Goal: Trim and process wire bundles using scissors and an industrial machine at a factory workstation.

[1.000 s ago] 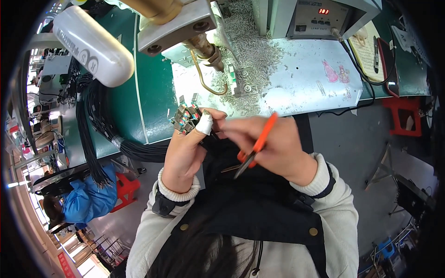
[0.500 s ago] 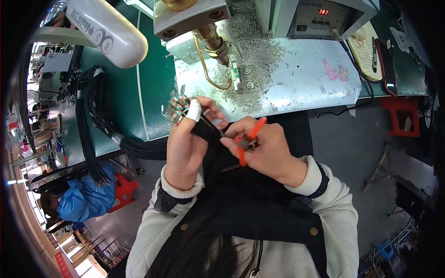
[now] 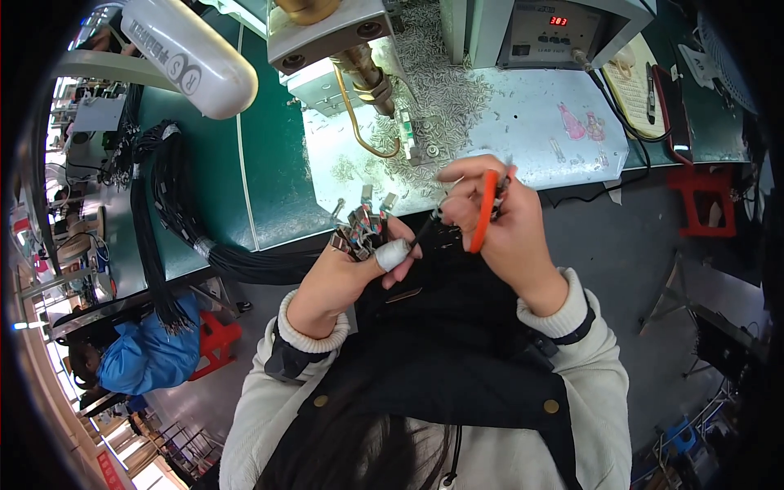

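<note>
Far left: a co-worker in a blue top [image 3: 139, 359] sits beside a red stool [image 3: 216, 339], well below the bench.
Bench, left: a bundle of black cables [image 3: 175, 220] trails over the green bench top [image 3: 278, 147].
Left hand [image 3: 347, 273]: clenched around a cluster of small metal connectors [image 3: 359, 233]; one fingertip is wrapped in white tape [image 3: 394, 255].
Centre: a thin black wire [image 3: 425, 233] runs from the connectors toward the right hand.
Right hand [image 3: 498, 224]: closed on orange-handled cutters [image 3: 483, 214], held just above the bench edge.
Bench, right: a grey control box with red digits [image 3: 563, 28] stands behind scattered metal bits [image 3: 441, 98].
</note>
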Tool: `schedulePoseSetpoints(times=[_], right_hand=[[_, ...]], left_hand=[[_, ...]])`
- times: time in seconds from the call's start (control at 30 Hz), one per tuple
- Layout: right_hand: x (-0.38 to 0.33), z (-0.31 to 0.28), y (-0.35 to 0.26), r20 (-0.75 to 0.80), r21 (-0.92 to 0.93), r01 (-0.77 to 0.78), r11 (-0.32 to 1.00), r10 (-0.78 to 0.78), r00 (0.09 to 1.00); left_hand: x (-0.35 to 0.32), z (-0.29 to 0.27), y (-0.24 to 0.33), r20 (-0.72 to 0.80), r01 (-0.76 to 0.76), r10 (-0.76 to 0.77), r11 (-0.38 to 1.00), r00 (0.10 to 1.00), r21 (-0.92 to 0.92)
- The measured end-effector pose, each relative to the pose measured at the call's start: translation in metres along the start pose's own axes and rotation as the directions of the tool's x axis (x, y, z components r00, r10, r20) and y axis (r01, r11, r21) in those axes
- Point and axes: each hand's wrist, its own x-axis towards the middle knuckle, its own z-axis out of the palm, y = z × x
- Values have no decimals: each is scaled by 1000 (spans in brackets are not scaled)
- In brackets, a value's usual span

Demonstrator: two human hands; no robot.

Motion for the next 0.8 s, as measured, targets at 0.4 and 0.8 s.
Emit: schedulePoseSetpoints(times=[0.4, 0.8], right_hand=[[2, -5, -12, 265, -6, -627, 779, 606, 750], [-8, 7, 13, 200, -356, 188, 915, -121, 972]], left_hand=[[12, 25, -14, -166, -381, 499, 802, 850, 461], [13, 22, -16, -333, -260, 206, 957, 920, -127]])
